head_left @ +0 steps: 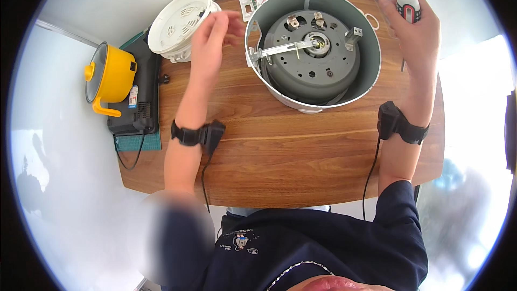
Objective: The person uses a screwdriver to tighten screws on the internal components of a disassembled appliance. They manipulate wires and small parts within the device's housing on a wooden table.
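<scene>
A round grey appliance housing (371, 67) lies open side up at the table's far middle. Inside it are a dark grey domed metal plate (336, 70) with brackets and a silver metal arm (283, 49) that reaches to the centre. My right hand (423, 32) is closed round a screwdriver (410, 8) with a white, red and black handle, to the right of the housing. Its thin shaft points down below the hand. My left hand (212, 35), slightly blurred, hovers between the housing and a white round plastic base (180, 24). Its fingers are apart and nothing shows in them.
Behind the housing lies a small white panel (246, 8) with a circuit board and red wires. A pale ring (371, 20) rests by the housing's right rim. At left, a yellow pot (116, 75) stands on a black appliance (145, 83) over a green mat (145, 141).
</scene>
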### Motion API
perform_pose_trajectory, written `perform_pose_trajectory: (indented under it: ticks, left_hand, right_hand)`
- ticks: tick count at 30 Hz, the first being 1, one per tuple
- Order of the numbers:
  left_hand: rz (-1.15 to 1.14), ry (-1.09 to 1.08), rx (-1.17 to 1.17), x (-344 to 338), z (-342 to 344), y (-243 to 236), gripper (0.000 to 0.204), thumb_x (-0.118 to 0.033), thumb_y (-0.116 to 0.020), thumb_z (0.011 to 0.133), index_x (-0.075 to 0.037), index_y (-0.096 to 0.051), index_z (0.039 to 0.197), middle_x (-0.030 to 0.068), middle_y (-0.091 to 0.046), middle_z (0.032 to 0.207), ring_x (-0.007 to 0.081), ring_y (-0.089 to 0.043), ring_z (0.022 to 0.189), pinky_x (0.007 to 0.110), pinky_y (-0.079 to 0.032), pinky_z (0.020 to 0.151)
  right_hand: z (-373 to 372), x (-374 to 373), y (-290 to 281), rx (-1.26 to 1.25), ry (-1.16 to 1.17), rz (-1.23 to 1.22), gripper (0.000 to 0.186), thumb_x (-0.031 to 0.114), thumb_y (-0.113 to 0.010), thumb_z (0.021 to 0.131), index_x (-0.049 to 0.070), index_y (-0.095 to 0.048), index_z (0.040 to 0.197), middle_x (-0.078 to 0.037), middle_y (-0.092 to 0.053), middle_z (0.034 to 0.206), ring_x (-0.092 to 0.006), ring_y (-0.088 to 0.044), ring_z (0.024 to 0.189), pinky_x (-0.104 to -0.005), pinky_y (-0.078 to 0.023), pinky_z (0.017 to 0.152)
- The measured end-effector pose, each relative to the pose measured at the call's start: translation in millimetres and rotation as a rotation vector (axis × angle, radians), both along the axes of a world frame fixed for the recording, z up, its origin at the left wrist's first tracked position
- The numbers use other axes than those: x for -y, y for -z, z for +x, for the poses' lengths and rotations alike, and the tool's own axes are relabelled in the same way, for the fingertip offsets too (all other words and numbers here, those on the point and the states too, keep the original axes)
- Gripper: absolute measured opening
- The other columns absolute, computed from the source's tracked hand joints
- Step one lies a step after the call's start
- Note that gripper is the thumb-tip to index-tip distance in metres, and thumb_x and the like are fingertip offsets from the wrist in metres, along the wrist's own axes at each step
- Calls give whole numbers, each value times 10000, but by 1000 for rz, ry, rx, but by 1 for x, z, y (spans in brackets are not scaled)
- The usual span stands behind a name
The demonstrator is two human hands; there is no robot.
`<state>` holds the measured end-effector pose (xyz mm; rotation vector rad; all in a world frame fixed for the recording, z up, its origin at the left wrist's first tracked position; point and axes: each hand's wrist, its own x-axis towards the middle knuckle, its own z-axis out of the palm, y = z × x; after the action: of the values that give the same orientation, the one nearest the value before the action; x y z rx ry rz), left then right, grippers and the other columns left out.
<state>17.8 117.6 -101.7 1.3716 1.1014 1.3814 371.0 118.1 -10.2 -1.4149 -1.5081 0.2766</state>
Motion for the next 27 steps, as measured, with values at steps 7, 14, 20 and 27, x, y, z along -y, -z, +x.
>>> perform_pose_trajectory:
  ticks: [7,14,20,27]
  left_hand:
    - [308,115,-111,35,19,44,477,-299,-602,1045,0,-533,1410,114,-618,1326,196,-606,1170,372,-474,1015]
    - [375,169,-169,37,17,61,506,-270,-614,1017,4,-528,1434,156,-550,1367,261,-551,1264,396,-445,1082]
    - [381,91,-236,38,22,65,494,-87,-626,954,10,-534,1430,149,-574,1317,262,-572,1199,391,-450,1061]
    - [402,61,-285,40,25,64,509,-92,-633,1016,24,-503,1495,155,-618,1345,264,-603,1199,386,-464,1057]
  right_hand:
    - [-9,20,-20,-303,22,346,231,127,-818,919,-6,-741,1090,-32,-661,809,-88,-578,681,-216,-453,623]
    - [-1,44,-32,-404,-172,539,214,30,-691,943,-68,-645,1127,-100,-636,823,-137,-574,708,-264,-462,648]
    - [25,48,-35,-368,-576,512,122,111,-605,1030,25,-661,1095,-49,-605,848,-116,-502,675,-269,-400,616]
    - [1,49,-33,-425,-718,425,221,116,-542,1060,-12,-602,1230,-37,-553,853,-89,-462,670,-250,-382,593]
